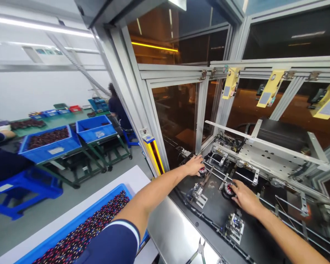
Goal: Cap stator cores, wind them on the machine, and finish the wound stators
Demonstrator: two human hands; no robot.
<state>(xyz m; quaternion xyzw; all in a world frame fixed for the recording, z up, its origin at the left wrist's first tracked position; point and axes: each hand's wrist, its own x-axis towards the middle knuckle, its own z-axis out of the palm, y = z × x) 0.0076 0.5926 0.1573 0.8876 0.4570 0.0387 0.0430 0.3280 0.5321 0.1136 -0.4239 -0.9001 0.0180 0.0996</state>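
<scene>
Head view: both round parts (pixel 228 188) (pixel 202 170) face upward.

The left hand (pixel 194 165) partly hides a round piece (pixel 202 170).

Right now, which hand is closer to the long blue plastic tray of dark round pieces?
Left. The left hand is right of the blue tray; the right hand is farther right.

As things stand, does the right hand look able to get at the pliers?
Probably yes, once the right hand leaves the round part: the pliers lie uncovered on the metal ledge, with seemingly only a low fixture and black cable to reach over.
</scene>
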